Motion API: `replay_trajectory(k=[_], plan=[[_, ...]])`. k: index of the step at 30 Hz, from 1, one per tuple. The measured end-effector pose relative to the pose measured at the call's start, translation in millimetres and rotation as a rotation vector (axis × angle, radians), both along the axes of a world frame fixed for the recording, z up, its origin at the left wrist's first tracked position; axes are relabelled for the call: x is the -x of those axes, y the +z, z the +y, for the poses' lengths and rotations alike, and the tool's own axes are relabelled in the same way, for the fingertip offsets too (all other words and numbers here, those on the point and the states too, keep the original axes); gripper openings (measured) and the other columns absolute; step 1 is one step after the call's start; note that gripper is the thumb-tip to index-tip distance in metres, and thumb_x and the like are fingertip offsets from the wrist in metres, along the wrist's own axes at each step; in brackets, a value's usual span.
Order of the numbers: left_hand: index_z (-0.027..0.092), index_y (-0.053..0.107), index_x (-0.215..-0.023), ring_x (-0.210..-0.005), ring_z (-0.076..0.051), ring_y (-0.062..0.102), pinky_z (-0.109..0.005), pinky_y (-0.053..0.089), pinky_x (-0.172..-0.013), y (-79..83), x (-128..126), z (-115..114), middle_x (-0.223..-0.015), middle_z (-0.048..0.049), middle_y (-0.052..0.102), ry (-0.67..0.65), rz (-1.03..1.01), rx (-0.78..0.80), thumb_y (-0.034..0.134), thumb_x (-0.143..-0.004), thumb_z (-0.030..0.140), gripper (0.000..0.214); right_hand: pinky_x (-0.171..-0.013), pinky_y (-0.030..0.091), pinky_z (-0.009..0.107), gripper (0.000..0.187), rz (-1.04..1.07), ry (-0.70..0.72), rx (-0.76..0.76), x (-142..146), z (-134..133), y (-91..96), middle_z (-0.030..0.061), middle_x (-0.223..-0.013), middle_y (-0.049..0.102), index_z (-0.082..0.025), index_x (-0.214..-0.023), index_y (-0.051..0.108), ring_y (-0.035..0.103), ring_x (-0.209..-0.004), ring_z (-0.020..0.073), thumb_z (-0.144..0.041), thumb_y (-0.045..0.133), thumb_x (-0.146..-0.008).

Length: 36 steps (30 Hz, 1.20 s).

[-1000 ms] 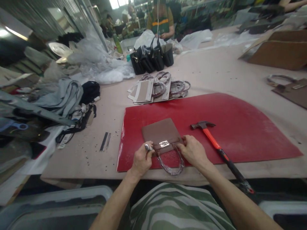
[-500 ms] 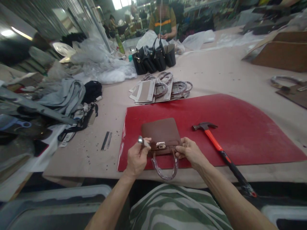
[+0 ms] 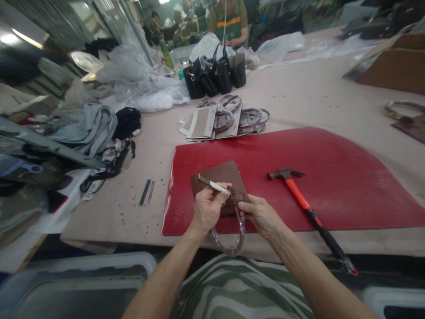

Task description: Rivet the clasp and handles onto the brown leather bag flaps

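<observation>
The person's left hand [image 3: 207, 210] is closed tight around a small tool with a white handle [image 3: 212, 185]. The right hand [image 3: 260, 217] pinches the edge of a small brown leather bag [image 3: 215, 175], which lies flat on a red mat [image 3: 332, 177] with its plastic-wrapped handle [image 3: 229, 243] hanging down. An orange hammer [image 3: 299, 192] lies near it, and black bags [image 3: 212, 75] stand far off.

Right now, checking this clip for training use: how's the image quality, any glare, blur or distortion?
Head view: the wide lens bows the table edges and stretches the corners; the ceiling light flares at upper left; the far background looks soft. Head view: the left hand and white-handled tool look fairly sharp, and the red mat is evenly lit.
</observation>
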<state>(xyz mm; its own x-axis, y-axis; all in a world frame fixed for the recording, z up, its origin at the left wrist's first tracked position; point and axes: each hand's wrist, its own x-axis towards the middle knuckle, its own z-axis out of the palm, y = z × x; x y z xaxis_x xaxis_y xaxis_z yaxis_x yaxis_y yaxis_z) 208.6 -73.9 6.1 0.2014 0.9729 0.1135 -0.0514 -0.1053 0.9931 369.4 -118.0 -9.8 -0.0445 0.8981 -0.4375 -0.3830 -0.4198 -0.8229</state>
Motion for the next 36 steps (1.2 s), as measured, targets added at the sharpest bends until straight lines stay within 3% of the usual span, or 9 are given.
replay_trajectory(k=[6, 12, 24, 29, 36], plan=[[0.016, 0.073, -0.095, -0.096, -0.020, 0.074, -0.027, 0.059, -0.081, -5.8, 1, 0, -0.104, -0.0099, 0.079, 0.047, 0.013, 0.012, 0.073, -0.087, 0.032, 0.018, -0.056, 0.039, 0.024, 0.026, 0.058, -0.002, -0.031, 5, -4, -6.3, -0.0004, -0.064, 0.062, -0.016, -0.076, 0.069, 0.050, -0.056, 0.0106, -0.034, 0.080, -0.062], [0.016, 0.072, -0.096, -0.096, -0.019, 0.074, -0.029, 0.058, -0.087, -12.7, 4, -1, -0.104, -0.0094, 0.078, 0.033, -0.117, 0.088, 0.074, -0.088, 0.035, 0.021, -0.055, 0.039, 0.026, 0.024, 0.088, 0.056, -0.073, 1, -5, -10.3, 0.0026, -0.066, 0.065, -0.016, -0.071, 0.069, 0.052, -0.056, 0.0121, -0.035, 0.081, -0.064], [0.016, 0.075, -0.100, -0.093, -0.018, 0.074, -0.026, 0.059, -0.084, -5.7, 6, -2, -0.104, -0.0086, 0.079, 0.010, -0.072, 0.137, 0.074, -0.089, 0.035, 0.022, -0.059, 0.039, 0.028, 0.020, 0.019, 0.084, -0.175, 0, -11, -15.0, 0.0008, -0.067, 0.065, -0.017, -0.076, 0.069, 0.051, -0.060, 0.0139, -0.035, 0.077, -0.072], [0.015, 0.076, -0.100, -0.092, -0.018, 0.074, -0.025, 0.059, -0.081, 2.2, 8, -5, -0.103, -0.0095, 0.079, -0.006, 0.021, 0.139, 0.074, -0.089, 0.036, 0.024, -0.063, 0.040, 0.029, 0.017, -0.018, 0.127, -0.176, -3, -13, -16.0, 0.0010, -0.068, 0.066, -0.017, -0.077, 0.069, 0.052, -0.063, 0.0148, -0.032, 0.076, -0.072], [0.017, 0.076, -0.100, -0.092, -0.018, 0.073, -0.024, 0.059, -0.080, 3.1, 10, -8, -0.103, -0.0083, 0.079, -0.016, 0.001, 0.153, 0.072, -0.090, 0.035, 0.021, -0.063, 0.040, 0.029, 0.015, -0.039, 0.144, -0.172, -3, -13, -18.8, 0.0008, -0.068, 0.066, -0.017, -0.078, 0.070, 0.053, -0.063, 0.0149, -0.030, 0.073, -0.072]])
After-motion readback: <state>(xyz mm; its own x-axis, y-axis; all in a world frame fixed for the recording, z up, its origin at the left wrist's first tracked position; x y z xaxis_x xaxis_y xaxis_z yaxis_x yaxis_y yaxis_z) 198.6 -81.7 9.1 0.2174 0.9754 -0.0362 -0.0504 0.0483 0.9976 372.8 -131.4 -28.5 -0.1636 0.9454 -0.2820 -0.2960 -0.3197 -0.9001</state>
